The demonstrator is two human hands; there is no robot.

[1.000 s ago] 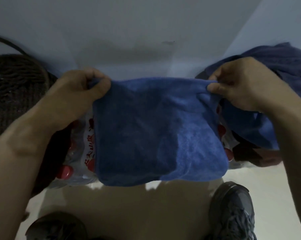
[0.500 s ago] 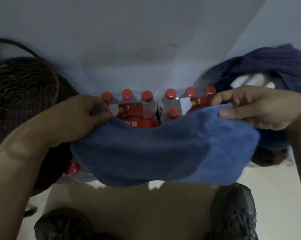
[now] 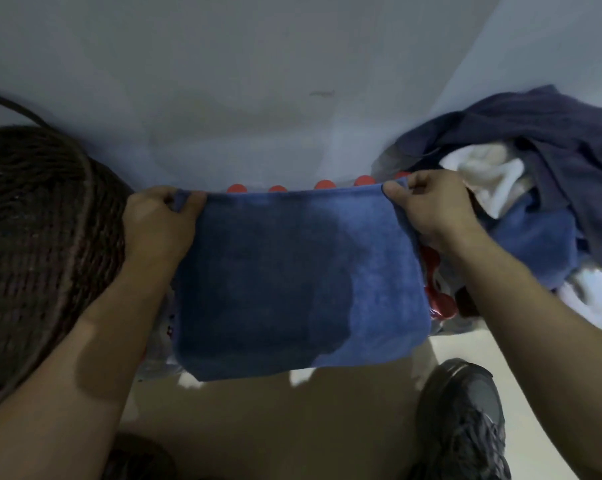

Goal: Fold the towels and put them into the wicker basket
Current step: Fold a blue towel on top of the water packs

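While both hands (image 3: 159,225) (image 3: 431,209) pinch blue towel (image 3: 292,278) corners, bottle-pack (image 3: 438,299) writing unreadable

Just beyond the fingers (image 3: 185,206) of both hands, red-capped bottles (image 3: 324,184) stand in a row against the wall (image 3: 258,81), closing the way forward. Left of the left hand (image 3: 157,226), the wicker basket (image 3: 43,237) rises close beside the knuckles. Right of the right hand (image 3: 427,209), a heap of towels (image 3: 548,161) blocks passage. Below the fingers, bare floor (image 3: 292,417) lies open between two shoes (image 3: 465,424).
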